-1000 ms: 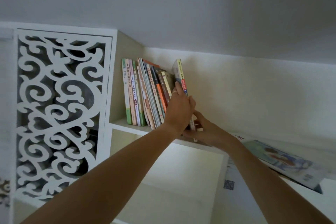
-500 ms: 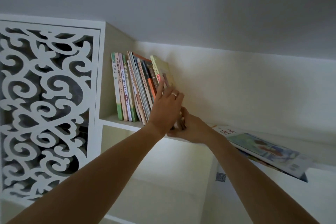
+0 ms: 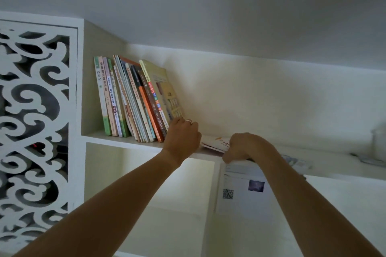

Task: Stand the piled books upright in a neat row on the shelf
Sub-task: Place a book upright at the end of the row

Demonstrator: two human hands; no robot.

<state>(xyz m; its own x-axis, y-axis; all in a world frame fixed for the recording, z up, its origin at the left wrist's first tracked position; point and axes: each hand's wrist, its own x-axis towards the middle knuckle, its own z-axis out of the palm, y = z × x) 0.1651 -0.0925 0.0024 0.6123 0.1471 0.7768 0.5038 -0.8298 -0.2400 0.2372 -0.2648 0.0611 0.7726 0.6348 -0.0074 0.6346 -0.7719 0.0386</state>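
Left hand (image 3: pixel 182 135) w/ ring rests against the olive-covered book (image 3: pixel 161 89) ending the leaning row (image 3: pixel 129 100) on the shelf (image 3: pixel 125 141). Right hand (image 3: pixel 245 148) grips flat-lying books (image 3: pixel 213 144) at shelf edge.

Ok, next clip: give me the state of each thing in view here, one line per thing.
row of books: standing on the shelf, leaning left
yellow-green book: last in the row, tilted, propped by the left hand
left hand: fingers curled against the row's right end
right hand: gripping the flat books
flat books: lying flat, not yet stood up
shelf: carries the row and the flat books
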